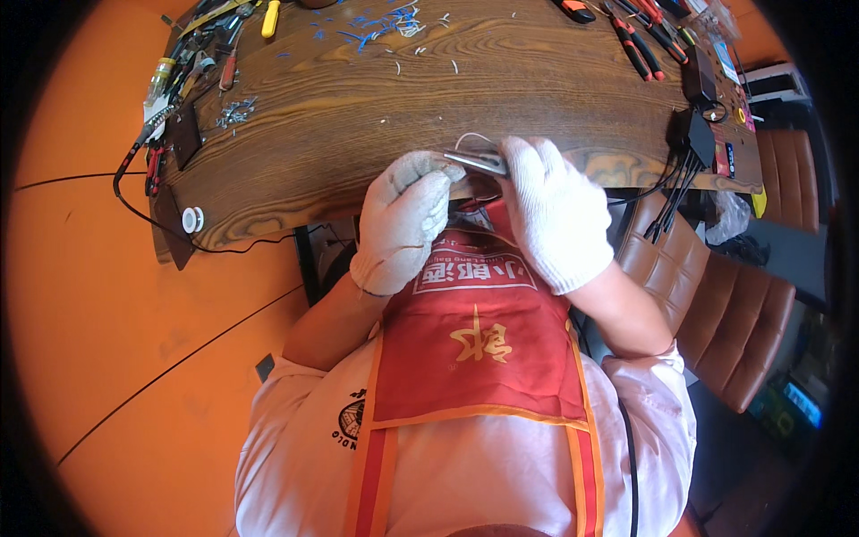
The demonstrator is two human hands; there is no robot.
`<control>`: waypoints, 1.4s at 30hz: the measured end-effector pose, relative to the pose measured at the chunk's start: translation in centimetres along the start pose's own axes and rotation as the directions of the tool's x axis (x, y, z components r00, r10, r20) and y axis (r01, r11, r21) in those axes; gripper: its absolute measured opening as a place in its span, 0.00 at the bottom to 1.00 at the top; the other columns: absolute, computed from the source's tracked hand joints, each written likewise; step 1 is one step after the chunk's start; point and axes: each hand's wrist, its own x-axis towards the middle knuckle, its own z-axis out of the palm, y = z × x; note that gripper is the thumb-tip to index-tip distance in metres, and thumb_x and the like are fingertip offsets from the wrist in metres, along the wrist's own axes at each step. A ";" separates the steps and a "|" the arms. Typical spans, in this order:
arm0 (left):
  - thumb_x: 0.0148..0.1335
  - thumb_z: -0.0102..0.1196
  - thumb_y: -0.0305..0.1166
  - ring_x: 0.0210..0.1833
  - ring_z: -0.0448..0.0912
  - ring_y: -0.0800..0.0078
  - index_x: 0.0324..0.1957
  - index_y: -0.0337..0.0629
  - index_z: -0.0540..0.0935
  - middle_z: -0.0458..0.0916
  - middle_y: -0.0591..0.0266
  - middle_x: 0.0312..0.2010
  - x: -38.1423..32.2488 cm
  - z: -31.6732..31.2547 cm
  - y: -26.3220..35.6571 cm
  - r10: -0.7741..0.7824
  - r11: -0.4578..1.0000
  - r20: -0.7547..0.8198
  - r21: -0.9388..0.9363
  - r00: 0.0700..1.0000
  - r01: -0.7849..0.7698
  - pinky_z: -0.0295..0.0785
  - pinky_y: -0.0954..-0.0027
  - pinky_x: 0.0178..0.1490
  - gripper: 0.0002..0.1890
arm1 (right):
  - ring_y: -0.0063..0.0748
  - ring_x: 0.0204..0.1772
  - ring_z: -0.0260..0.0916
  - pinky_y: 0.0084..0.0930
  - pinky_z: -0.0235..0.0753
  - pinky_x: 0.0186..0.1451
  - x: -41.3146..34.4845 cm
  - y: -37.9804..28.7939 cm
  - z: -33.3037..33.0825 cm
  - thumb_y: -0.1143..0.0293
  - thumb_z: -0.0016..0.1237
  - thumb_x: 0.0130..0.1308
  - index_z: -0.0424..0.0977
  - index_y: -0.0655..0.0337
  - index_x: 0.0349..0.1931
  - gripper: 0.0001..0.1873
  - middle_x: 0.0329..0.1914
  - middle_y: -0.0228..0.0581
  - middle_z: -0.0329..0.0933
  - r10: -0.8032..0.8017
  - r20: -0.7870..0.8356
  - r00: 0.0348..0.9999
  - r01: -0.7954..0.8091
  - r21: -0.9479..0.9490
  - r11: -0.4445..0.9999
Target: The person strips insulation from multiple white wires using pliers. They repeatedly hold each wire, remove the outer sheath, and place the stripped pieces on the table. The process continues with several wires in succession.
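Observation:
My left hand [406,218], in a white knit glove, has its fingers curled and pinched together just above the table's front edge. It seems to grip a thin wire [475,135], which loops up between my two hands; its ends are hidden. A thin brown strand [402,248] crosses the glove near the wrist. My right hand [558,208], also gloved, is closed around a small silver metal hand tool [475,163]. The tool's narrow tip points left, close to my left fingertips. My fingers cover most of it, so its exact kind is unclear.
Blue and white wire scraps [386,25] lie on the wooden table [335,134]. Pliers [634,47] and a black box with cables [694,137] are at right. Screwdrivers [229,70], a corded soldering iron [151,124] and a white spool [192,219] are at left.

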 end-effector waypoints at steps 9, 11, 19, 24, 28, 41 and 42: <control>0.76 0.55 0.21 0.26 0.71 0.89 0.53 0.37 0.85 0.85 0.69 0.33 -0.2 0.6 -1.2 0.180 0.975 0.009 0.130 0.984 -0.180 0.65 0.83 0.29 0.09 | 0.54 0.46 0.85 0.44 0.85 0.43 -2.0 -1.4 0.8 0.75 0.64 0.61 0.73 0.58 0.65 0.30 0.56 0.49 0.81 0.130 -0.039 0.991 -0.128 0.053 0.990; 0.76 0.56 0.21 0.26 0.72 0.89 0.54 0.37 0.85 0.85 0.69 0.33 -0.2 0.6 -1.3 0.201 0.965 -0.001 0.173 0.980 -0.198 0.66 0.83 0.29 0.09 | 0.54 0.46 0.85 0.43 0.85 0.43 -2.3 -1.5 0.9 0.75 0.65 0.61 0.73 0.58 0.65 0.30 0.57 0.49 0.81 0.135 -0.070 0.988 -0.130 0.069 0.989; 0.75 0.57 0.19 0.33 0.76 0.87 0.54 0.36 0.85 0.85 0.69 0.36 -0.5 0.7 -2.2 0.273 0.938 -0.057 0.239 0.960 -0.252 0.71 0.80 0.37 0.10 | 0.53 0.47 0.86 0.41 0.86 0.43 -2.6 -1.5 1.3 0.75 0.64 0.61 0.73 0.58 0.65 0.30 0.57 0.49 0.82 0.178 -0.096 0.979 -0.174 0.057 0.983; 0.74 0.60 0.18 0.43 0.81 0.85 0.53 0.35 0.86 0.88 0.67 0.43 -0.5 0.2 -2.7 0.324 0.911 -0.041 0.283 0.945 -0.300 0.77 0.78 0.49 0.10 | 0.51 0.46 0.86 0.40 0.86 0.43 -2.8 -1.4 1.5 0.74 0.64 0.61 0.74 0.58 0.66 0.30 0.56 0.47 0.82 0.166 -0.090 0.982 -0.165 0.019 0.986; 0.72 0.61 0.18 0.42 0.82 0.83 0.52 0.33 0.86 0.89 0.65 0.42 -0.7 0.5 -3.0 0.477 0.758 0.008 0.502 0.879 -0.416 0.78 0.77 0.48 0.09 | 0.44 0.42 0.84 0.36 0.84 0.37 -2.7 -0.6 1.3 0.67 0.59 0.67 0.72 0.60 0.66 0.27 0.49 0.45 0.80 0.079 -0.078 0.994 -0.087 -0.102 0.991; 0.68 0.62 0.20 0.35 0.84 0.61 0.47 0.34 0.85 0.83 0.51 0.35 0.1 1.0 -2.1 0.584 0.360 0.273 0.757 0.764 -0.545 0.78 0.66 0.43 0.07 | 0.43 0.50 0.80 0.54 0.75 0.60 -0.3 1.7 -0.6 0.66 0.56 0.65 0.79 0.56 0.45 0.10 0.41 0.39 0.80 -0.094 -0.087 0.992 0.068 -0.263 0.963; 0.69 0.61 0.21 0.36 0.83 0.61 0.47 0.33 0.85 0.83 0.51 0.35 0.5 1.0 -1.8 0.562 0.341 0.267 0.787 0.783 -0.514 0.78 0.65 0.44 0.07 | 0.44 0.51 0.79 0.56 0.74 0.62 0.4 2.1 -0.3 0.66 0.56 0.65 0.79 0.56 0.44 0.10 0.40 0.38 0.79 -0.156 -0.153 0.976 0.111 -0.272 0.956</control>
